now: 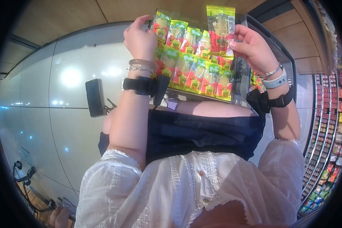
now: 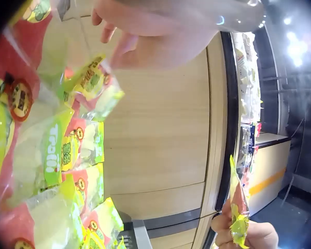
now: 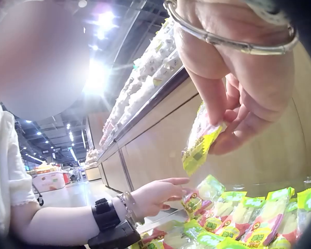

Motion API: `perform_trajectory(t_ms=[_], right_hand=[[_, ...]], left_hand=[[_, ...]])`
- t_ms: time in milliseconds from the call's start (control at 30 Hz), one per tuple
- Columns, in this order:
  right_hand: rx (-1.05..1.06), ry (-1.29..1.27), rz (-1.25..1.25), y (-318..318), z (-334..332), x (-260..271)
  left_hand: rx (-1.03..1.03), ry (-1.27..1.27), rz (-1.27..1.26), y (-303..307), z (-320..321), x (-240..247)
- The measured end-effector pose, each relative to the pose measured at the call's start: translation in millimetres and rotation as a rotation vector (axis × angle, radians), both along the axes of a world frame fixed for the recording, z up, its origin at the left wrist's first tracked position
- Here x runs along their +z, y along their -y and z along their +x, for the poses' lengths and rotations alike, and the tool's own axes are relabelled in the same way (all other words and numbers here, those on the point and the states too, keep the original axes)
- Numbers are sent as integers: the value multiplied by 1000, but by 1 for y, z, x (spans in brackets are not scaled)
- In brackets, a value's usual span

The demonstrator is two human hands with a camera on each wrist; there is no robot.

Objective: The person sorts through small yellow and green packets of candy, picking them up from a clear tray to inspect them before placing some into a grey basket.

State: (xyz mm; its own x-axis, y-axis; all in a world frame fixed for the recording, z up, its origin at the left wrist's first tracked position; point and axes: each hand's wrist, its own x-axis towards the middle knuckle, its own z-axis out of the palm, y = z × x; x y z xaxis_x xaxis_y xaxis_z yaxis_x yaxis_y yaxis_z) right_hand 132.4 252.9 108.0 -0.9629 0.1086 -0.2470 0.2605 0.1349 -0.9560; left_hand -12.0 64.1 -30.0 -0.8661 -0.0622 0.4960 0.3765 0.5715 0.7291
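Note:
My right hand (image 1: 253, 49) pinches a candy packet (image 1: 221, 32) by its side between thumb and fingers. This packet is yellow, red and clear, with its printed and barcoded face showing in the head view. It is held up over the far right part of a clear-sided box packed with rows of similar Trolli packets (image 1: 185, 67). At the box's far left corner is my left hand (image 1: 140, 40), its fingers loosely extended. In the right wrist view, those fingertips lie right at the edge of a corner packet (image 3: 203, 196).
A grey crate (image 1: 287, 57) stands at the right of the box, with more colourful packets inside. Wooden panels (image 1: 135, 9) rise behind. A dark phone-like object (image 1: 95, 97) is on the left over the tiled floor (image 1: 38, 81). Shelves of goods (image 1: 325, 114) line the right.

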Motion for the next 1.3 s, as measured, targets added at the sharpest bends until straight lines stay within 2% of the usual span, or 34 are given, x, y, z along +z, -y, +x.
perform_trajectory(t_ms=[133,200,333,400,500,567,633,667,700,733,767,800,833,900,933,1000,1033,1100,1167,1200,1267,1300], right_hand=[[-12,3,15,10,-2,2],[30,23,41,10,-4,2],[114,22,100,9,-11,-4],[108,16,137,14,-15,-1],[79,2,127,20,-24,-4],[61,-7,80,22,-35,-11],[1,-12,143,23,-47,-19],[5,-11,143,19,-56,-24],[32,43,332,18,-67,-28],[60,96,521,18,-73,-29],[48,110,636,19,-78,-31],[53,108,637,23,-83,-32],[55,90,811,27,-88,-35],[31,-21,1097,28,-99,-55],[35,-22,1096,33,-101,-65],[48,-170,1149,43,-106,-79],[116,-103,996,47,-106,-80],[154,-65,911,48,-111,-76],[190,45,756,45,-112,-62],[193,46,755,39,-113,-64],[426,-236,1174,18,-119,-74],[532,-219,1091,15,-120,-76]], left_hand=[[-126,82,-170,5,6,19],[-301,57,-289,4,10,21],[-355,-8,-445,4,15,21],[-389,188,-665,6,19,22],[-415,258,-802,10,23,29],[-403,278,-809,12,23,31],[-389,296,-817,11,22,30],[-398,260,-710,8,20,28],[-405,222,-603,5,18,26],[-401,221,-601,2,16,24],[-458,119,-527,-1,16,21],[-513,17,-451,-5,15,18],[-508,19,-450,-8,14,13],[-513,-213,-474,-13,13,3],[-509,-210,-475,-12,14,2],[-601,-37,-487,-11,16,-2],[-600,-36,-488,-10,14,-4],[-649,-24,-615,-6,11,-6],[-665,-6,-576,-3,12,-8],[-683,6,-535,-1,13,-7],[-705,79,-518,3,17,6],[-727,151,-502,5,18,10]])
